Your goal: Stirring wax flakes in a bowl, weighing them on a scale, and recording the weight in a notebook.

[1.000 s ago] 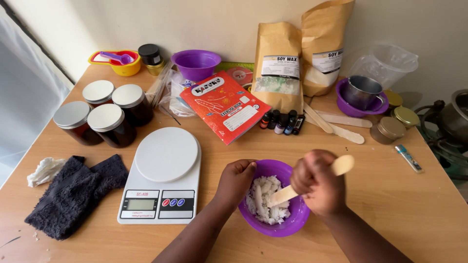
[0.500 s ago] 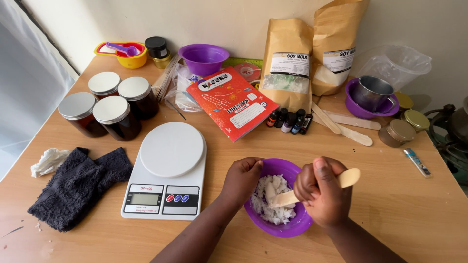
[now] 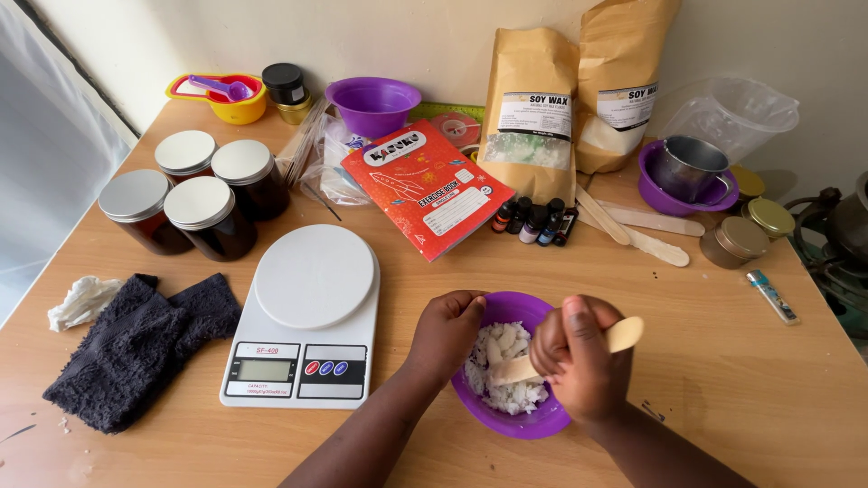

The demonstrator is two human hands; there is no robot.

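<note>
The right hand (image 3: 579,366) grips a flat pale wooden stirring stick (image 3: 624,334), fingers closed around its middle. The stick's long axis runs right-to-left, its lower end in white wax flakes (image 3: 502,366) inside the round purple plastic bowl (image 3: 520,423). The left hand (image 3: 448,330) clasps the bowl's left rim on the surface (image 3: 750,361).

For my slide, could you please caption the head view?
Left hand steadies a purple bowl of white flakes while right hand holds a wooden stick.

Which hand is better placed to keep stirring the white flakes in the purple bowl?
The right hand: it already grips the wooden stick, whose end sits in the flakes. The left hand grips the purple bowl's rim, steadying it.
</note>
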